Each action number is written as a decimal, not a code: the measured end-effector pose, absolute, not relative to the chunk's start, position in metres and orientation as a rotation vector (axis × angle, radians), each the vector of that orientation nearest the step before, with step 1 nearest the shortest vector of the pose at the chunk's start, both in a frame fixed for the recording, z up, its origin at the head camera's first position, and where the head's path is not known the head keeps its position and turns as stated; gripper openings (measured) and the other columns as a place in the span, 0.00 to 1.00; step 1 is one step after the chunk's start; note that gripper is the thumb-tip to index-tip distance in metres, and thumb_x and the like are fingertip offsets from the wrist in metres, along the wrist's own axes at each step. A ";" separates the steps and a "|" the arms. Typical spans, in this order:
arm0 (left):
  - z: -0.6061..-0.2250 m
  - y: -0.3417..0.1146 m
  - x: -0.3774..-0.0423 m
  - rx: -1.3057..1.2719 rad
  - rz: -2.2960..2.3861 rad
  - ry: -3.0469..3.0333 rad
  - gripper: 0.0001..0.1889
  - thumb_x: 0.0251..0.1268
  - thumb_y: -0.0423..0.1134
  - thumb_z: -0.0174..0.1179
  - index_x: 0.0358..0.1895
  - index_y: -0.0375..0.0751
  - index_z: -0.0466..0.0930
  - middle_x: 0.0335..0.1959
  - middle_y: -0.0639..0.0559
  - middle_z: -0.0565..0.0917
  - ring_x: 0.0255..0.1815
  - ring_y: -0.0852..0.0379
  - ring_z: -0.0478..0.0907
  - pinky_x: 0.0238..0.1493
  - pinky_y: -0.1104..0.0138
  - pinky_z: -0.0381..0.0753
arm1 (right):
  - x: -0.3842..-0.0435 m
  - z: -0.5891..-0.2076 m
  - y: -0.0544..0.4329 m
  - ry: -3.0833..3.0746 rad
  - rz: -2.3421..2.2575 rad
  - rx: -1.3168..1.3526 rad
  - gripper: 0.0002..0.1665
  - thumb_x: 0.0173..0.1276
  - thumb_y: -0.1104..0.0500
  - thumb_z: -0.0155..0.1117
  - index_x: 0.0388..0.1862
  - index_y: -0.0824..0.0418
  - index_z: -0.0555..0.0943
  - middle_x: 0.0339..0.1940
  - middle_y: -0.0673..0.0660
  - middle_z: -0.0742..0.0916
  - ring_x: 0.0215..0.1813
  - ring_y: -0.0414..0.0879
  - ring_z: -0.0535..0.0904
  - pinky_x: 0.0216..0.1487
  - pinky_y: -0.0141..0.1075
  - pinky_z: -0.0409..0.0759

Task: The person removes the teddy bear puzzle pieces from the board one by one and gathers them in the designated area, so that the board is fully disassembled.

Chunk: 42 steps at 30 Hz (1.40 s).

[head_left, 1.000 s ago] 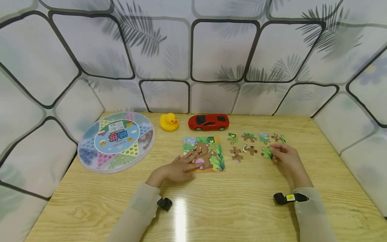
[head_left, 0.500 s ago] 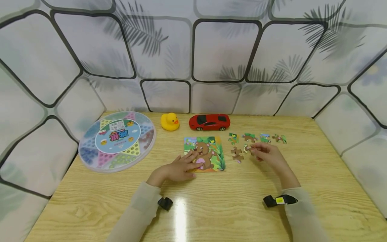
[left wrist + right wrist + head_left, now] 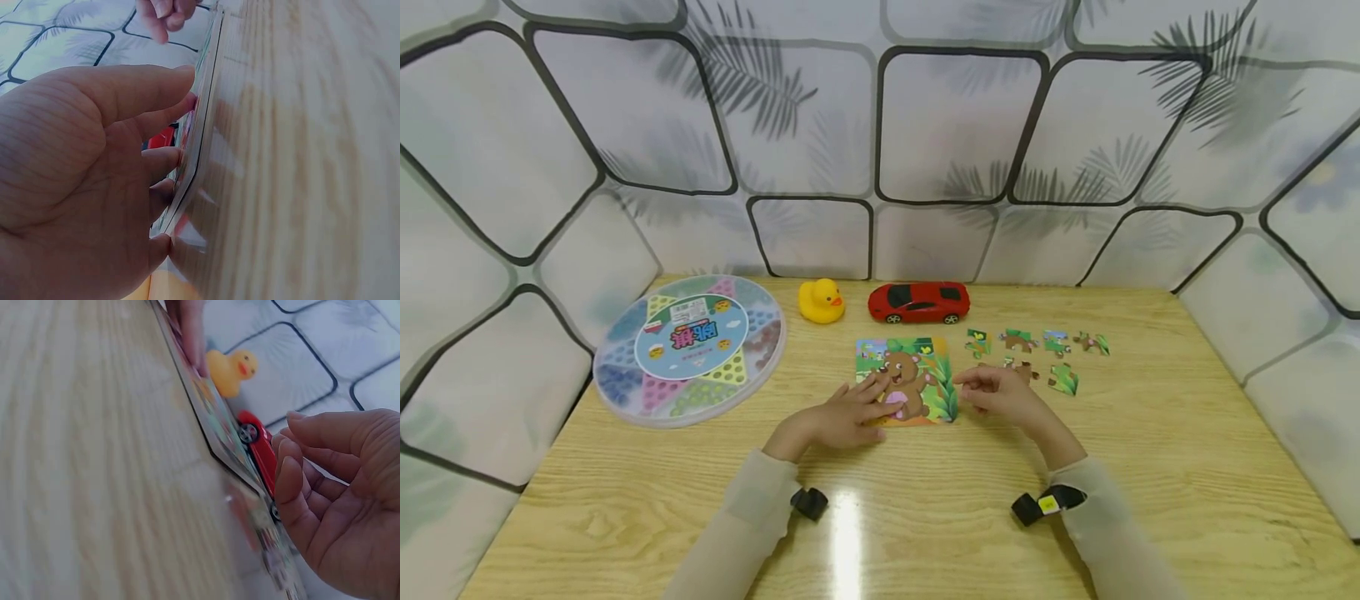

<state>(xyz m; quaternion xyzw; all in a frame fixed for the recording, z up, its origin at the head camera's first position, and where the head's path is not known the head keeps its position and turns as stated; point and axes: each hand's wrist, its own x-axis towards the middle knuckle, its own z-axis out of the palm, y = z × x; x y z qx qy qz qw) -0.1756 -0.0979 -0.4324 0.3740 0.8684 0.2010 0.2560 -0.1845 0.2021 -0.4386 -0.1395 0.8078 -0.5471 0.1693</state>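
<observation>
A square bear puzzle [image 3: 942, 392] lies on the wooden table. My left hand [image 3: 842, 419] rests on its lower left part with spread fingers, covering that corner. In the left wrist view the fingertips [image 3: 164, 245] of this hand touch the puzzle's edge. My right hand [image 3: 1003, 398] hovers just off the puzzle's right edge, fingers loosely bent, and nothing shows between thumb and fingers in the right wrist view. Beneath and behind it a brown puzzle piece [image 3: 1025, 370] is partly covered. Further right lies a green and brown piece [image 3: 1063, 380].
Loose pieces, among them a duck piece [image 3: 978, 343] and a blue-topped piece [image 3: 1056, 342], form a back row on the right. A red toy car [image 3: 919, 303] and a yellow rubber duck [image 3: 821, 302] stand behind the puzzle. A round game board [image 3: 760, 379] lies left.
My right hand has moved left from the green and brown piece, past the brown pieces, to the puzzle's right edge. My left hand has stayed on the puzzle.
</observation>
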 end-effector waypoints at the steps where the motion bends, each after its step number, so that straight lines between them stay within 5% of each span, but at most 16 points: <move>1: -0.432 -0.098 -0.176 1.015 0.547 2.358 0.28 0.75 0.46 0.45 0.74 0.48 0.54 0.77 0.44 0.34 0.76 0.47 0.28 0.69 0.40 0.33 | -0.184 -0.439 0.198 2.285 -1.549 -0.406 0.18 0.68 0.63 0.60 0.53 0.74 0.77 0.33 0.57 0.81 0.26 0.41 0.74 0.27 0.33 0.76; 18: -0.431 -0.096 -0.174 0.984 0.588 2.358 0.28 0.74 0.47 0.46 0.74 0.47 0.55 0.77 0.45 0.36 0.76 0.46 0.29 0.69 0.41 0.34 | -0.179 -0.448 0.141 2.356 -1.375 -0.536 0.16 0.66 0.63 0.62 0.51 0.68 0.80 0.27 0.53 0.79 0.21 0.40 0.72 0.21 0.29 0.71; 26: -0.431 -0.099 -0.177 0.977 0.708 2.352 0.30 0.73 0.39 0.48 0.75 0.46 0.53 0.77 0.41 0.40 0.76 0.44 0.34 0.69 0.41 0.36 | -0.180 -0.448 0.138 2.362 -1.394 -0.466 0.17 0.65 0.64 0.62 0.53 0.66 0.79 0.25 0.52 0.79 0.19 0.41 0.72 0.20 0.29 0.69; 33: -0.434 -0.104 -0.182 0.899 0.839 2.468 0.27 0.70 0.36 0.53 0.71 0.44 0.61 0.75 0.37 0.49 0.75 0.39 0.44 0.70 0.46 0.49 | -0.179 -0.449 0.138 2.349 -1.429 -0.480 0.18 0.65 0.65 0.62 0.53 0.71 0.77 0.25 0.54 0.79 0.19 0.41 0.71 0.20 0.30 0.69; 42: -0.434 -0.107 -0.184 0.929 0.700 2.581 0.19 0.66 0.37 0.58 0.60 0.42 0.77 0.72 0.28 0.51 0.73 0.32 0.43 0.70 0.44 0.44 | -0.180 -0.449 0.137 2.343 -1.443 -0.473 0.17 0.65 0.69 0.60 0.51 0.77 0.76 0.24 0.57 0.78 0.18 0.42 0.69 0.19 0.30 0.67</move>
